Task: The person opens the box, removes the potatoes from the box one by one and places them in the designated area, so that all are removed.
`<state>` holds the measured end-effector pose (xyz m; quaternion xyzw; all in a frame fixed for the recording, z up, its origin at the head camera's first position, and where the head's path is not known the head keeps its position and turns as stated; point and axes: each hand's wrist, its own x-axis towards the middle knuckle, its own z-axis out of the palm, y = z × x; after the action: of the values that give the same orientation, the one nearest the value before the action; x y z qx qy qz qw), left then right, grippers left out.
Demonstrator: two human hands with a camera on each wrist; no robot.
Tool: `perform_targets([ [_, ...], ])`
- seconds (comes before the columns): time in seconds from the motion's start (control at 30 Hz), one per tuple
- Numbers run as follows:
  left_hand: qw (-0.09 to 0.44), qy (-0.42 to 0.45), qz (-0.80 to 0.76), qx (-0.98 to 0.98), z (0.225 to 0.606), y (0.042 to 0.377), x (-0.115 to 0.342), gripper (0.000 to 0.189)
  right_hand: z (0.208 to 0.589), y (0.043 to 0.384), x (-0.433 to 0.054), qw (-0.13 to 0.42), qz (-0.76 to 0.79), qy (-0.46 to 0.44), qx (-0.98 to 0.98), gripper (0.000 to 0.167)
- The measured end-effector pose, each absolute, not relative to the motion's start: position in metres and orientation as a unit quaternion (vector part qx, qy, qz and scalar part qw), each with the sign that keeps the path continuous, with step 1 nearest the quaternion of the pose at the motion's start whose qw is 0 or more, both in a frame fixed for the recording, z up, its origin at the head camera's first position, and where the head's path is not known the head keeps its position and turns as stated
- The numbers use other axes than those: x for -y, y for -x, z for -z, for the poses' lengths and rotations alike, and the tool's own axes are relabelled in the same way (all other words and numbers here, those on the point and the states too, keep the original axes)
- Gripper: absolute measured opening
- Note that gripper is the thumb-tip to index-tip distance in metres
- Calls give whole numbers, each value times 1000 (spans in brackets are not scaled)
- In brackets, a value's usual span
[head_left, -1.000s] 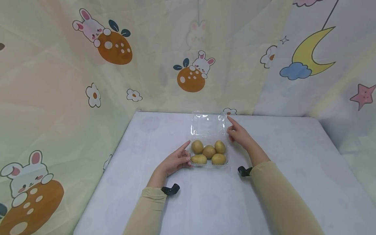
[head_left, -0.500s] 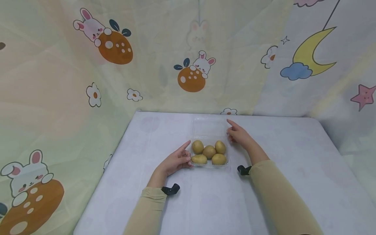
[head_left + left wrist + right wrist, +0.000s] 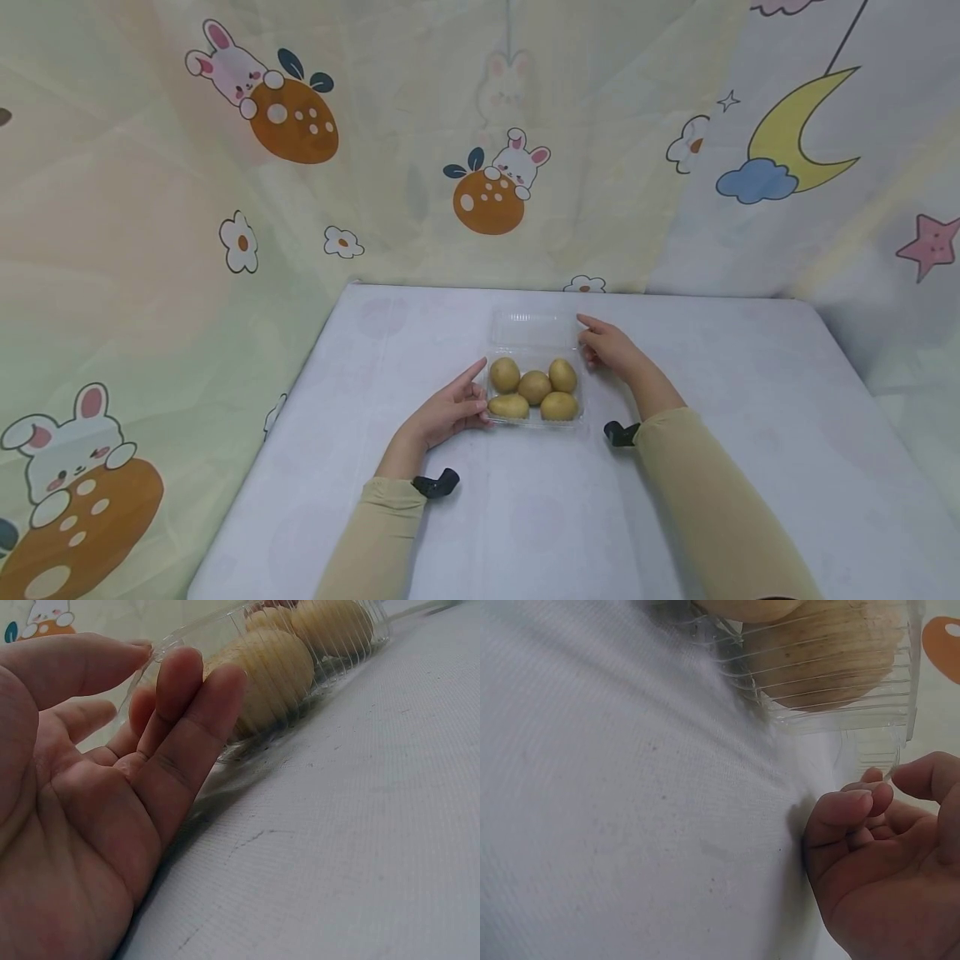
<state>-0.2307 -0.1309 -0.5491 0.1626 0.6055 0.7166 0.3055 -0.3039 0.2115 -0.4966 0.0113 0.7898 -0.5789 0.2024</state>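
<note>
A clear plastic clamshell container (image 3: 534, 424) with several potatoes (image 3: 535, 388) inside stands in the middle of the table. Its hinged lid (image 3: 534, 332) is swung back, away from the person. At the container's left side, my left hand (image 3: 444, 412) holds its rim, index finger stretched out. In the left wrist view the thumb (image 3: 139, 649) meets the rim and the lower fingers (image 3: 214, 705) lie against the ribbed wall. My right hand (image 3: 611, 346) pinches the lid's right edge. The right wrist view shows the thumb (image 3: 922, 774) and fingertips at that edge.
A white cloth covers the table (image 3: 525, 533). Close behind its back edge hangs a curtain (image 3: 405, 167) printed with rabbits, flowers and a moon. A dark device (image 3: 437, 484) is strapped at the left wrist, another (image 3: 621, 434) at the right.
The lid has tipped backward and down, its far edge sinking lower in the head view. My right hand's index fingertip has come down with it. The left hand and the potatoes have stayed put.
</note>
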Motion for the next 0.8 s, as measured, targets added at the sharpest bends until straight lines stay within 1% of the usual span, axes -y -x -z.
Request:
perform_targets([
  [0.2, 304, -166, -716, -606, 550, 231, 131, 83, 510, 310, -214, 204, 565, -37, -799, 61],
  [0.4, 303, -161, -713, -611, 552, 232, 130, 82, 516, 310, -217, 194, 560, -27, -805, 62],
  [0.5, 303, -160, -711, -614, 552, 232, 130, 83, 514, 310, -218, 191, 553, -24, -811, 61],
  [0.6, 303, -157, -711, -615, 552, 232, 130, 82, 511, 311, -220, 176, 520, -19, -836, 58],
  [0.73, 304, -153, -713, -613, 552, 232, 130, 81, 498, 311, -221, 149, 474, -11, -868, 52],
  [0.8, 305, -153, -715, -610, 552, 232, 130, 80, 490, 310, -221, 143, 465, -5, -874, 50],
])
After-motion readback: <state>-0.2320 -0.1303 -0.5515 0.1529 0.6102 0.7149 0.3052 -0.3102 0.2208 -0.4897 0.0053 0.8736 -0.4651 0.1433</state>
